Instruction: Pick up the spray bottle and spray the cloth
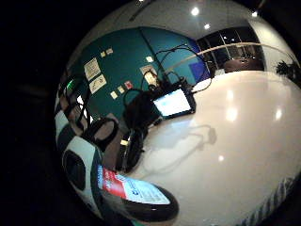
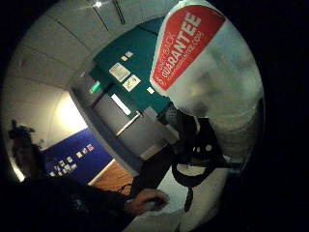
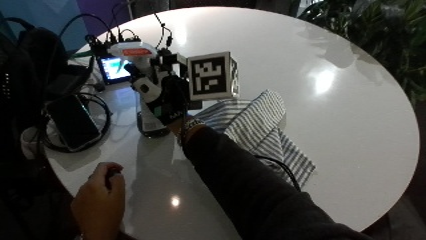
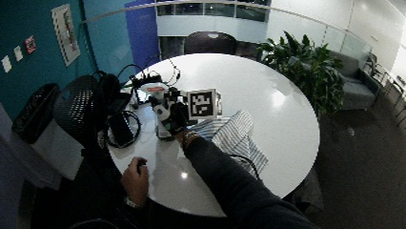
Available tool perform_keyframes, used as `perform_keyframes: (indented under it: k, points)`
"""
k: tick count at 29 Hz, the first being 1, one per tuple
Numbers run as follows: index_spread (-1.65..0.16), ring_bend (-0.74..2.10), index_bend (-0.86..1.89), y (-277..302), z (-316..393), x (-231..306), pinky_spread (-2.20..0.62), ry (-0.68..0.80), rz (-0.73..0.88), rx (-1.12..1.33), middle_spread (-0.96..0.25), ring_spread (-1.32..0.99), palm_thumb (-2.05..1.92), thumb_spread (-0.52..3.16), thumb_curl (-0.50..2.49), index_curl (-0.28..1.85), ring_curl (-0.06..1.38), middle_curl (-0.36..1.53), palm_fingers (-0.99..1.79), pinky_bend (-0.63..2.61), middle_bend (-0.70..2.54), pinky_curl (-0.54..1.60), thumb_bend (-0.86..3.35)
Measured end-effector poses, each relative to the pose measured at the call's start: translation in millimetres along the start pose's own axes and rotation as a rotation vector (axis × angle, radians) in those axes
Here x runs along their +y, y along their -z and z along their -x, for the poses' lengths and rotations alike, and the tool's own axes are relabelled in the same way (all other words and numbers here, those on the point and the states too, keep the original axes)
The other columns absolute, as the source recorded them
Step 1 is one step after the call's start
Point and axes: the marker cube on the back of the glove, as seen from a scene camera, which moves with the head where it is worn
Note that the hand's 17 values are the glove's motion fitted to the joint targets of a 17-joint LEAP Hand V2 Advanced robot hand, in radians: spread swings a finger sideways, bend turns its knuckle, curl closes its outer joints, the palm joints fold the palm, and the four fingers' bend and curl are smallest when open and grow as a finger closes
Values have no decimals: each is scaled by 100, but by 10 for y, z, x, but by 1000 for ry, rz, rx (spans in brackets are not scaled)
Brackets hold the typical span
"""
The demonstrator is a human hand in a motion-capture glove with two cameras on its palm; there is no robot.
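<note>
The spray bottle (image 3: 148,95) stands upright on the counter (image 3: 346,105), toward the edge where a phone (image 3: 72,122) and a small lit screen (image 3: 114,69) lie among cables. The right hand (image 3: 168,102) is wrapped around the bottle's upper body, fingers curled about it just below the spray head. The bottle's base appears to be touching the counter or only just above it; which of the two cannot be told. The striped cloth (image 3: 256,127) lies flat beside the bottle, toward the middle of the counter, with the forearm crossing its near part.

Handling, as judged: the bottle is a rigid clear plastic container. A dark band low in the body suggests little liquid, so it is probably light and top-heavy. The smooth wall and glossy label (image 1: 134,189) may be slippery. The best hold is high on the neck, with a finger free for the trigger. The cloth is soft and limp and will not resist the spray.

Legible writing: in the thumb side palm view, a red panel (image 2: 186,41) on the bottle reads "GUARANTEE" in white capitals, with smaller lines above and below that are not legible. No brand name can be read. The little finger side palm view shows a red and white label with print too small to read.
</note>
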Motion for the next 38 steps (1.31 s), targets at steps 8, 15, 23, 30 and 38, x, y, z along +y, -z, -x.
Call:
perform_keyframes:
  k: [8, 15, 23, 30, 38]
  points:
    - [-28, 75, 18, -6, 176, -203, -35, 53, 26, 6, -23, -24, 78, 120, 38, 47, 44, 50, 139, 47, 62, 38, -2]
    - [-28, 74, 17, -17, 122, -54, -35, 41, 64, 18, -24, -24, 79, 120, 38, 47, 43, 50, 138, 48, 61, 38, -1]
    - [-28, 73, 17, 40, -48, 316, -35, -36, 88, 32, -24, -25, 80, 119, 37, 47, 43, 50, 138, 48, 61, 38, -1]
    - [-30, 70, 14, 27, -72, 252, -33, -76, 149, 25, -23, -22, 76, 114, 36, 45, 42, 49, 131, 50, 59, 39, -4]
    - [-31, 63, 3, 277, 45, 0, -16, -22, 126, 60, -22, -19, 47, 97, 30, 36, 43, 45, 71, 53, 43, 43, -10]
